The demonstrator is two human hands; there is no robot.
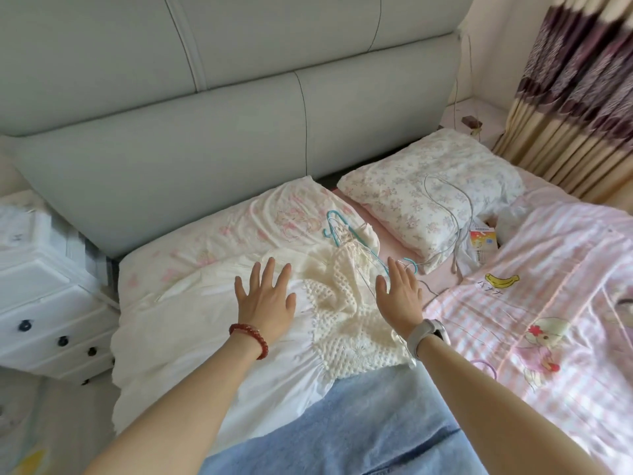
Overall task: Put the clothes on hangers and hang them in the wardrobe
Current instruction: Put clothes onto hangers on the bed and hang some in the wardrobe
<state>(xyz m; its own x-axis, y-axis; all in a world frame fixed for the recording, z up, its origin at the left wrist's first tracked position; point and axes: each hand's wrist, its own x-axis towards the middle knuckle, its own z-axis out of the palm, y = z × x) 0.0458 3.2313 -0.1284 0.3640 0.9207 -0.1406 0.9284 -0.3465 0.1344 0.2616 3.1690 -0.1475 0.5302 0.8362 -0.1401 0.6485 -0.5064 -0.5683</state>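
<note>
The left hand [263,296] lies flat with straight fingers on the white dress [212,337] spread on the bed [513,371], grasping nothing. The right hand [399,293] is likewise released, beside the knit top [346,303]. The teal hangers [337,228] sit partly tangled in the knit, so pulling one out could snag the loose weave.

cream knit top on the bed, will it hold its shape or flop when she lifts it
Likely floppy: the cream knit top lies rumpled in soft folds. Its open, holey knit suggests that it is light and may stretch or snag on the teal hanger at its neck. Both hands, left hand and right hand, are open beside it.
</note>
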